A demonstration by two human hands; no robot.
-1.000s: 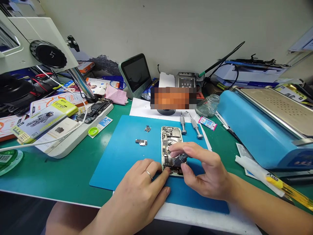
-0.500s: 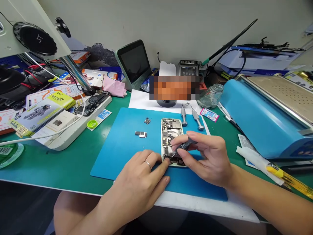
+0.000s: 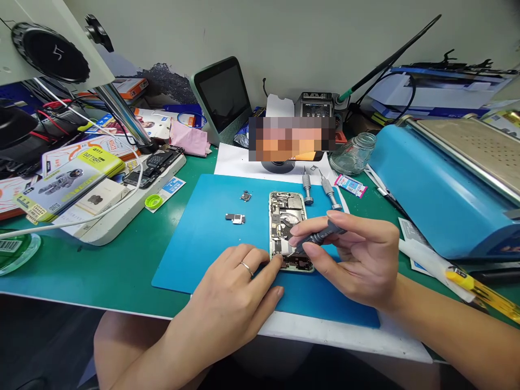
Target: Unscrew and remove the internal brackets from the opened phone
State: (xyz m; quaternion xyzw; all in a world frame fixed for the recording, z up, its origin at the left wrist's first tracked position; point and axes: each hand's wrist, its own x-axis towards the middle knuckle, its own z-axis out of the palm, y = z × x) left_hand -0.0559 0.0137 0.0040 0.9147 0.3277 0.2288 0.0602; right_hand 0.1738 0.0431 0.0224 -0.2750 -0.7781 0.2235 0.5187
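An opened smartphone (image 3: 289, 219) lies on the blue mat (image 3: 182, 254), its inner parts bare. My left hand (image 3: 233, 295) rests at the phone's lower left. Its index fingertip touches the phone's lower inner part, the other fingers lie loosely bent, and nothing is held. Between thumb and fingers, my right hand (image 3: 357, 260) is shut on a dark grey screwdriver (image 3: 320, 236), tilted low over the phone. The screwdriver's thin tip points to the spot beside my left index fingertip; whether it touches is too small to tell. Left of the phone lie a small metal-and-black part (image 3: 235, 218) and another small part (image 3: 246, 196).
Two grey screwdrivers (image 3: 307, 187) lie beyond the phone by a glass jar (image 3: 352, 154). A large blue machine (image 3: 439, 200) stands at right. Left are a battery box (image 3: 71, 181), a microscope stand (image 3: 125, 116) and a green cap (image 3: 153, 202). A blurred-out screen (image 3: 290, 140) stands behind.
My right hand has shifted slightly right, and the screwdriver leans lower with its tip drawn back a little. The left index finger stays on the phone. The view has shifted slightly.
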